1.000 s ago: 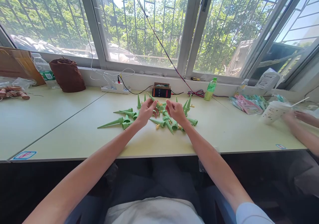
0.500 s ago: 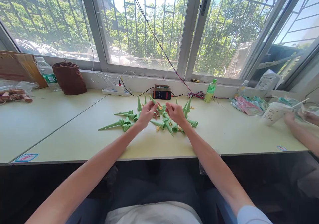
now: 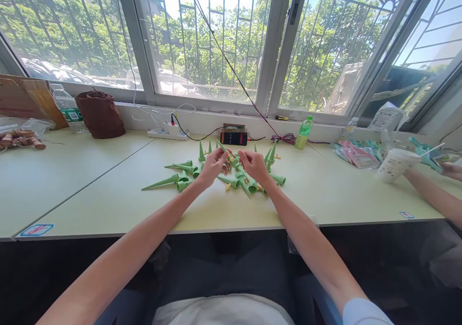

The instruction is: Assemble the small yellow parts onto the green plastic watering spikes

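- Pinched by the left hand (image 3: pixel 212 167), mid-frame: a tapered green spike (image 3: pixel 221 145); the right hand (image 3: pixel 253 165) curls beside it, whether gripping anything I cannot tell.
- Smooth, pale tabletop (image 3: pixel 108 204) across the frame's middle.
- Wrinkled brown pouch (image 3: pixel 100 114), left of frame.
- Hollow-ended green cones (image 3: pixel 162 181), scattered around both hands.
- Small yellow pieces (image 3: pixel 228 187) among them.

Laid on the tabletop (image 3: pixel 108 204) with cones (image 3: pixel 233 182) in the middle, phone (image 3: pixel 234 138) at their far side, bag (image 3: pixel 100 114) far left, cup (image 3: pixel 396 165) on the right.
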`<state>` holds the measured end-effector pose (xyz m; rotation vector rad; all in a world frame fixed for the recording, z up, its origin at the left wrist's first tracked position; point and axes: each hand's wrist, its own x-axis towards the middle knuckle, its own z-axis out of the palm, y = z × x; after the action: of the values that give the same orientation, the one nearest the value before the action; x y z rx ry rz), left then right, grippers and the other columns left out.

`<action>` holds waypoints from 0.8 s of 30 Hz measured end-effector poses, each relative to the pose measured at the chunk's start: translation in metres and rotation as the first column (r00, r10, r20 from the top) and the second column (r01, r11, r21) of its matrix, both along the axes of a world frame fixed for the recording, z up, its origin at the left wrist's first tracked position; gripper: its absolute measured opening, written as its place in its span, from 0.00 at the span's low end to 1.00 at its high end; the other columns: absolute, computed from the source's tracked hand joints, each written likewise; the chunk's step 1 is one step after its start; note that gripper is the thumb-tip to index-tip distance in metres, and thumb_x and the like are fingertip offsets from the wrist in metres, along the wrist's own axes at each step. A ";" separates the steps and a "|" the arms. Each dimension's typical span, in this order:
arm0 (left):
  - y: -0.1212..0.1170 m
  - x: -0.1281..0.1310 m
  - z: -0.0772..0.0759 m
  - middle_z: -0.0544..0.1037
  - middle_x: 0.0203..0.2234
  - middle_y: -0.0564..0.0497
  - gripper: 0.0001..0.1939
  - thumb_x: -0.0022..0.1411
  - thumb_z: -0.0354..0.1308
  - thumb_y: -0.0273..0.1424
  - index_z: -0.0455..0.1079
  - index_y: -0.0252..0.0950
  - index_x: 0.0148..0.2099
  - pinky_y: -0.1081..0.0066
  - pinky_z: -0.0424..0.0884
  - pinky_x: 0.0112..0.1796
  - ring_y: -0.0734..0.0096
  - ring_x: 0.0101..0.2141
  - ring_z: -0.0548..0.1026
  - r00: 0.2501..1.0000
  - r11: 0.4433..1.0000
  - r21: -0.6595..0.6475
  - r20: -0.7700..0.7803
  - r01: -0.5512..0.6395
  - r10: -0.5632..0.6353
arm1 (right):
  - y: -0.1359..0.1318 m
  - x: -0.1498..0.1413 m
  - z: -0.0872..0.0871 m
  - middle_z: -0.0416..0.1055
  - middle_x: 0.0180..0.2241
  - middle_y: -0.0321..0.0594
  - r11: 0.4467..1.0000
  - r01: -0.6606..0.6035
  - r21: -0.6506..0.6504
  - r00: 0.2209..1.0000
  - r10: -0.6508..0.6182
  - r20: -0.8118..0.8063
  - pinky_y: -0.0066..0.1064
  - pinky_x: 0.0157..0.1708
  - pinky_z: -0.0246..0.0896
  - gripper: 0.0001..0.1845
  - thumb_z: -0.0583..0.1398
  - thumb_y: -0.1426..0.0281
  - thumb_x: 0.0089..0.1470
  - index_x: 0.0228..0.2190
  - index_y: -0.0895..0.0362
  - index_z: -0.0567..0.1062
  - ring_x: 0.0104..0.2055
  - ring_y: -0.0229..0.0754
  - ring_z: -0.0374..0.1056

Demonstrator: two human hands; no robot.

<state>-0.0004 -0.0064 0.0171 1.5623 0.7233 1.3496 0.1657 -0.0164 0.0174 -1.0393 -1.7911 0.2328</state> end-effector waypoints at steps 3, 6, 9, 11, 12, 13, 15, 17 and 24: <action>0.002 0.000 -0.002 0.70 0.25 0.54 0.19 0.55 0.62 0.45 0.67 0.34 0.39 0.76 0.65 0.15 0.77 0.20 0.69 1.000 1.000 -0.008 -0.006 -0.019 0.019 | -0.003 -0.003 0.000 0.60 0.20 0.32 0.999 -0.047 0.009 0.998 0.047 -0.040 0.26 0.24 0.50 0.23 0.54 0.50 0.58 0.26 0.57 0.69 0.22 0.33 0.53; 0.004 0.000 -0.005 0.67 0.21 0.55 0.18 0.57 0.60 0.46 0.66 0.35 0.37 0.75 0.66 0.16 0.77 0.19 0.68 1.000 1.000 -0.021 -0.026 0.000 -0.001 | -0.005 -0.006 -0.004 0.64 0.23 0.31 0.992 -0.126 0.019 0.992 0.127 -0.019 0.25 0.23 0.51 0.20 0.60 0.51 0.53 0.32 0.56 0.70 0.21 0.31 0.53; 0.005 0.000 -0.007 0.67 0.21 0.56 0.18 0.58 0.59 0.46 0.64 0.35 0.34 0.76 0.66 0.16 0.79 0.18 0.66 0.999 1.000 -0.023 -0.047 0.015 -0.016 | -0.004 -0.010 -0.008 0.66 0.25 0.32 0.986 -0.149 0.071 0.988 0.146 0.049 0.25 0.26 0.54 0.15 0.61 0.56 0.53 0.31 0.56 0.70 0.22 0.31 0.55; 0.005 -0.001 -0.008 0.67 0.21 0.56 0.19 0.57 0.60 0.47 0.64 0.35 0.33 0.76 0.66 0.16 0.80 0.18 0.66 0.998 1.000 -0.010 -0.056 0.023 -0.023 | -0.004 -0.013 -0.010 0.66 0.26 0.33 0.981 -0.162 0.105 0.983 0.151 0.100 0.26 0.28 0.56 0.12 0.61 0.59 0.53 0.31 0.56 0.70 0.23 0.32 0.56; 0.005 -0.001 -0.008 0.67 0.21 0.56 0.19 0.57 0.60 0.47 0.63 0.35 0.32 0.76 0.66 0.16 0.80 0.18 0.66 0.998 1.000 -0.003 -0.061 0.024 -0.024 | -0.004 -0.014 -0.011 0.66 0.27 0.33 0.979 -0.166 0.121 0.981 0.152 0.120 0.26 0.28 0.56 0.11 0.61 0.61 0.53 0.31 0.56 0.70 0.24 0.32 0.57; 0.005 -0.001 -0.009 0.67 0.21 0.56 0.20 0.57 0.59 0.47 0.63 0.35 0.31 0.76 0.65 0.16 0.80 0.18 0.66 0.998 1.000 0.003 -0.067 0.020 -0.019 | -0.004 -0.014 -0.011 0.66 0.27 0.34 0.976 -0.169 0.134 0.979 0.151 0.135 0.26 0.29 0.57 0.10 0.61 0.62 0.53 0.31 0.56 0.70 0.24 0.33 0.57; 0.005 -0.001 -0.008 0.67 0.20 0.56 0.20 0.58 0.59 0.47 0.62 0.35 0.29 0.76 0.62 0.14 0.80 0.17 0.65 0.996 1.000 0.012 -0.084 0.003 -0.002 | -0.004 -0.015 -0.012 0.66 0.27 0.34 0.976 -0.166 0.143 0.979 0.146 0.144 0.26 0.29 0.57 0.09 0.60 0.63 0.53 0.31 0.56 0.69 0.25 0.33 0.58; 0.005 -0.001 -0.008 0.65 0.17 0.57 0.20 0.58 0.58 0.46 0.60 0.36 0.27 0.76 0.60 0.14 0.80 0.15 0.64 0.994 1.000 0.019 -0.107 -0.015 0.017 | -0.005 -0.016 -0.012 0.66 0.26 0.33 0.978 -0.163 0.131 0.980 0.145 0.136 0.26 0.29 0.57 0.08 0.59 0.63 0.54 0.31 0.55 0.68 0.25 0.33 0.58; 0.006 -0.004 -0.009 0.61 0.12 0.59 0.19 0.61 0.56 0.44 0.59 0.36 0.26 0.76 0.54 0.13 0.79 0.12 0.62 0.984 0.997 0.063 -0.170 -0.035 0.045 | -0.004 -0.017 -0.017 0.63 0.23 0.31 0.981 -0.174 0.085 0.979 0.164 0.118 0.26 0.28 0.56 0.07 0.58 0.65 0.54 0.29 0.55 0.66 0.24 0.33 0.57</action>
<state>-0.0042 -0.0008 0.0076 1.7359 0.8293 1.2871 0.1486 -0.0200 0.0002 -0.8470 -1.9740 0.1953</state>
